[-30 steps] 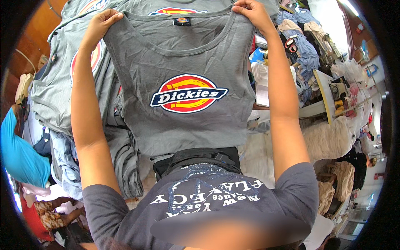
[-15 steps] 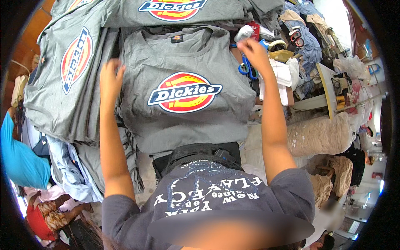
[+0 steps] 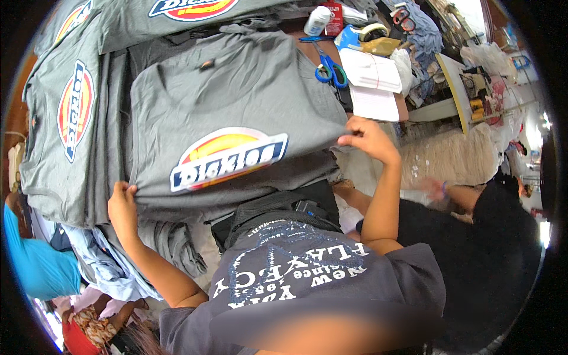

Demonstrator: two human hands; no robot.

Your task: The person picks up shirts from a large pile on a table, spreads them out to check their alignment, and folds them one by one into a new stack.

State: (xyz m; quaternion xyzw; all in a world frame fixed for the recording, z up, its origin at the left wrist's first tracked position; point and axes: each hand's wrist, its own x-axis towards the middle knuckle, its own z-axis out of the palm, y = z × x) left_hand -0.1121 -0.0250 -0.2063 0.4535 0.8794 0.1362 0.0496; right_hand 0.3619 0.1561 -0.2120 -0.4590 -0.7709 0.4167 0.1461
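The person's left hand is closed on the lower left corner of a grey T-shirt with a red, yellow and blue oval print, fingers curled over the hem; the right hand pinches the shirt's right edge between thumb and fingers. The shirt lies flat, front up, on top of a stack of like grey shirts that covers most of the work surface — a second printed shirt shows to the left, turned sideways, and a third at the top edge. To the right of the stack, blue-handled scissors rest beside a pile of white papers, with a white bottle and a roll of tape further back. Past the table's right edge the room is crowded: a pale shelf edge, heaps of cloth and a beige woven mat on the floor. A second person in black stands close on the right, one forearm reaching toward the table — and a turquoise sleeve shows at the lower left.
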